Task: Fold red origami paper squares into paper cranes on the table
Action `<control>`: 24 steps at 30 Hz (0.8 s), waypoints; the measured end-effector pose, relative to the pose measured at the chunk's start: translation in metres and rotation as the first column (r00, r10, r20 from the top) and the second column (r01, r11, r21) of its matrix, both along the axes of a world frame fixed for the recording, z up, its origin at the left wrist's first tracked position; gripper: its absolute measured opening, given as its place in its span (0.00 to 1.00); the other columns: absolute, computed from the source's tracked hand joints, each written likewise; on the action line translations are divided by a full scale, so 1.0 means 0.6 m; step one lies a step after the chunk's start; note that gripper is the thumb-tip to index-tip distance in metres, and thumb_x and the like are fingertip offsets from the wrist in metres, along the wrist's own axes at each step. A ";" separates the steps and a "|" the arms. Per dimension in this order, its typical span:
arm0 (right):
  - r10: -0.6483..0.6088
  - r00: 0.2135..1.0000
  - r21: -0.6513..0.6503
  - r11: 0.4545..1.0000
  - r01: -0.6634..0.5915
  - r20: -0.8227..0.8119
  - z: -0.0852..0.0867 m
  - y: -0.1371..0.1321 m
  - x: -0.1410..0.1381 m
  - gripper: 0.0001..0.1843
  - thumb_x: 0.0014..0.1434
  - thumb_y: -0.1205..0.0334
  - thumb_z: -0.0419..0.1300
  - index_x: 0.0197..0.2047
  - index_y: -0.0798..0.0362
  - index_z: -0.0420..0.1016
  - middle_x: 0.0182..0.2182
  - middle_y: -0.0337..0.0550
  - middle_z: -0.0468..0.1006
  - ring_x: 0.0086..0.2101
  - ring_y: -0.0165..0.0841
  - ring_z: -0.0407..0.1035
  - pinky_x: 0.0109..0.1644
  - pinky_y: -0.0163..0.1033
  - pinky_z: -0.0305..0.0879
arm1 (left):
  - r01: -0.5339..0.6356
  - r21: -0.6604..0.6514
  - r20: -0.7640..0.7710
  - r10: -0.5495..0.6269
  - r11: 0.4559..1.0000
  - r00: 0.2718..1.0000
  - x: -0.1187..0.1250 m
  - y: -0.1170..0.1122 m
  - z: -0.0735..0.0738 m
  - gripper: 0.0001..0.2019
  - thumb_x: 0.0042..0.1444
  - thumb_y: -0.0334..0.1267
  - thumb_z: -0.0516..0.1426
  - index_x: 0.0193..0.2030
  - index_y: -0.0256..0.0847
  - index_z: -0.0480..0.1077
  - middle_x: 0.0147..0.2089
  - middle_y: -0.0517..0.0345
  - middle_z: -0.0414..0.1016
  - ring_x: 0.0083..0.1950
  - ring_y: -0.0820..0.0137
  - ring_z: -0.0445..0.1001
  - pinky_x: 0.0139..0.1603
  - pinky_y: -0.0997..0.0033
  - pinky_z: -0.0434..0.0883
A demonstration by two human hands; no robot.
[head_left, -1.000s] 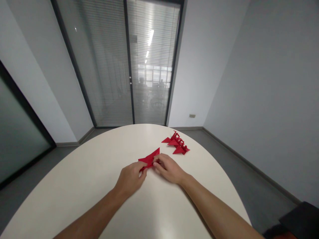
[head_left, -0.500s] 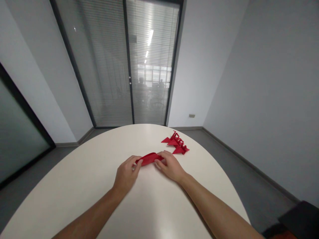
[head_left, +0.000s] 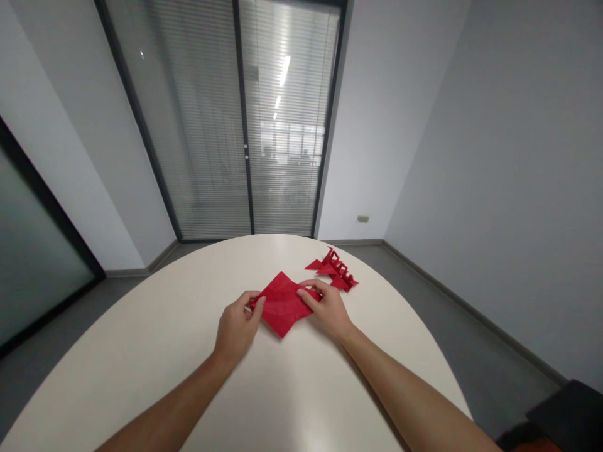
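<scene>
A creased square of red paper (head_left: 282,304) lies opened out like a diamond on the white round table (head_left: 155,339). My left hand (head_left: 235,326) pinches its left corner between thumb and fingers. My right hand (head_left: 326,309) pinches the right corner in the same way. Both hands rest low on the tabletop, with the sheet spread between them.
A small pile of folded red paper pieces (head_left: 333,271) sits just beyond my right hand. Past the table's far edge are grey floor, glass doors with blinds (head_left: 245,125) and plain walls. A dark object (head_left: 565,414) shows at the bottom right corner.
The red paper was a folded triangle, then a narrow rolled strip, and is now unfolded into a flat square. Both hands moved slightly apart to its corners.
</scene>
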State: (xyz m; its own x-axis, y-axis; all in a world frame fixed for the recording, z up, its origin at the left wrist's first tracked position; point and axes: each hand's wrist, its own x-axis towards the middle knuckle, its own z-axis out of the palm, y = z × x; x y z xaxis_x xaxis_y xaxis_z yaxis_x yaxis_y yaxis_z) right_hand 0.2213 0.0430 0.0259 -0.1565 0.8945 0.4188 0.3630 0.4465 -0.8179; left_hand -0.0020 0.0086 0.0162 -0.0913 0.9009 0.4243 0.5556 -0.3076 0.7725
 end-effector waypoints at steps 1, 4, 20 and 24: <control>-0.009 1.000 -0.002 1.000 0.009 0.019 0.001 0.000 0.000 0.12 0.63 0.53 0.60 0.43 0.52 0.78 0.40 0.45 0.83 0.38 0.38 0.76 0.43 0.41 0.70 | -0.001 -0.011 0.000 0.001 1.000 1.000 0.000 0.001 -0.001 0.13 0.64 0.48 0.54 0.43 0.42 0.74 0.38 0.56 0.82 0.33 0.67 0.78 0.35 0.70 0.71; -0.078 0.974 0.035 0.997 0.072 0.211 0.001 -0.001 0.002 0.12 0.64 0.52 0.60 0.43 0.50 0.79 0.35 0.44 0.82 0.35 0.38 0.75 0.42 0.41 0.68 | -0.020 -0.069 -0.061 0.016 0.997 0.998 -0.001 0.001 -0.002 0.12 0.63 0.46 0.54 0.45 0.44 0.73 0.37 0.57 0.82 0.31 0.68 0.77 0.33 0.71 0.69; 0.021 0.774 0.172 0.971 -0.168 0.633 -0.003 -0.014 -0.004 0.10 0.62 0.60 0.63 0.46 0.49 0.81 0.43 0.45 0.80 0.43 0.38 0.72 0.49 0.42 0.65 | -0.186 -0.219 -0.525 0.045 0.958 0.850 0.009 -0.010 0.017 0.09 0.63 0.41 0.54 0.48 0.48 0.72 0.33 0.59 0.79 0.34 0.65 0.77 0.30 0.71 0.62; 0.055 0.791 0.160 0.968 -0.191 0.609 -0.016 -0.004 0.006 0.10 0.65 0.63 0.60 0.48 0.49 0.81 0.46 0.45 0.80 0.46 0.38 0.71 0.53 0.42 0.65 | -0.067 0.000 -0.569 0.055 0.998 0.820 0.010 -0.012 0.006 0.11 0.58 0.33 0.57 0.48 0.44 0.73 0.45 0.53 0.78 0.47 0.62 0.76 0.44 0.66 0.71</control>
